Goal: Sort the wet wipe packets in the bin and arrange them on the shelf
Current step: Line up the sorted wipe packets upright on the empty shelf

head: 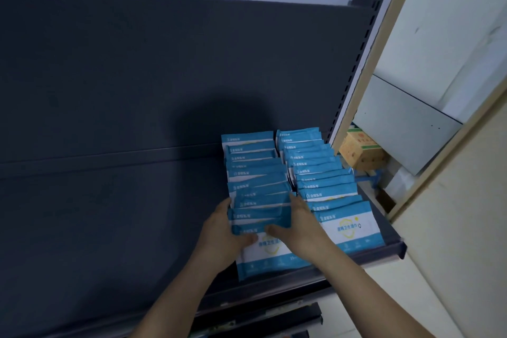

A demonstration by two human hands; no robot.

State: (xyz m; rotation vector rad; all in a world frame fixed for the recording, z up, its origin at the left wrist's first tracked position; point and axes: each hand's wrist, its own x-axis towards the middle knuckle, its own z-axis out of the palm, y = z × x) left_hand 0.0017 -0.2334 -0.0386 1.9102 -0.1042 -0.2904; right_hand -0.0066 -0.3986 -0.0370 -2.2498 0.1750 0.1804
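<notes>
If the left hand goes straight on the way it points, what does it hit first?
Likely the left row just behind the bundle the left hand grips; depth unclear.

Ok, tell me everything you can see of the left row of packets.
The left row of packets is a file of glossy blue-and-white pouches, overlapping and leaning back, on the dark shelf close beside the right row. The left hand and right hand grip its front packets from either side.

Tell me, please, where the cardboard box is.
Head view, right side: the cardboard box sits just past the shelf, beside the right row of wipe packets.
</notes>
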